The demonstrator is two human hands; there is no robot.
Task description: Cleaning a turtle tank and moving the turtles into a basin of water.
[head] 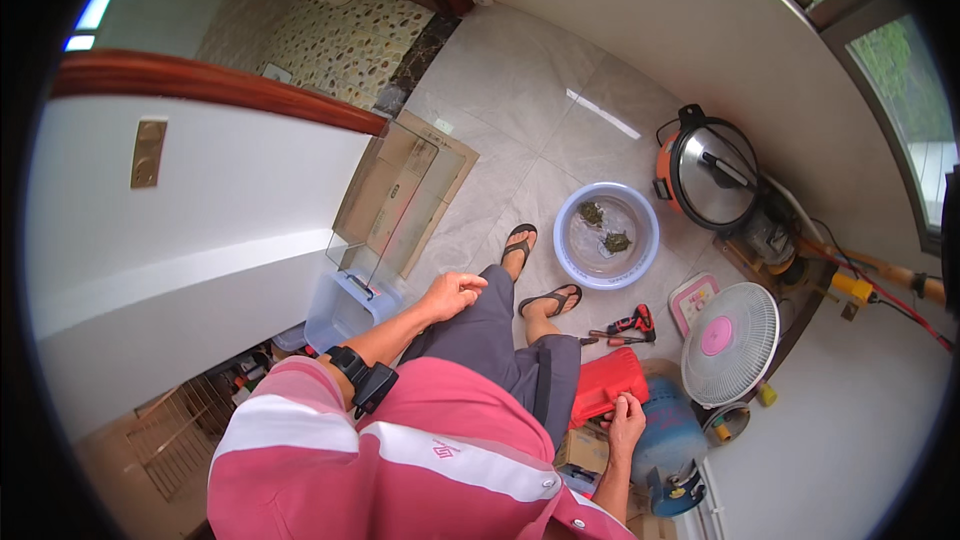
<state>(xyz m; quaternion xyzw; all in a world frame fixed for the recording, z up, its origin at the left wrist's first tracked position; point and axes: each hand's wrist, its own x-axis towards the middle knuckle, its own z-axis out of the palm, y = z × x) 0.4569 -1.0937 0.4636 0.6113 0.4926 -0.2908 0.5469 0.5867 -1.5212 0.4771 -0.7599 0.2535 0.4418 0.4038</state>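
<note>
My left hand [454,295] hovers over my left thigh, empty, its fingers loosely bent. At the right, my right hand [625,418] overlaps the edge of a red plastic tool case [609,376]; whether it grips the case or only passes in front is unclear. A light-blue plastic basin [564,259] stands on the floor beyond my feet, with two dark green mottled turtle-like shapes [616,242] inside. Between the basin and the red case lie a red and black cordless drill [636,324] and a red-handled tool [619,342].
A glass tank [397,199] sits over cardboard at the left, beside a clear plastic bin [341,315]. Along the right wall are an orange electric pot [712,172], a pump [771,234], a fan [731,345] and a blue gas cylinder [666,427]. A doorway sill [421,52] lies ahead.
</note>
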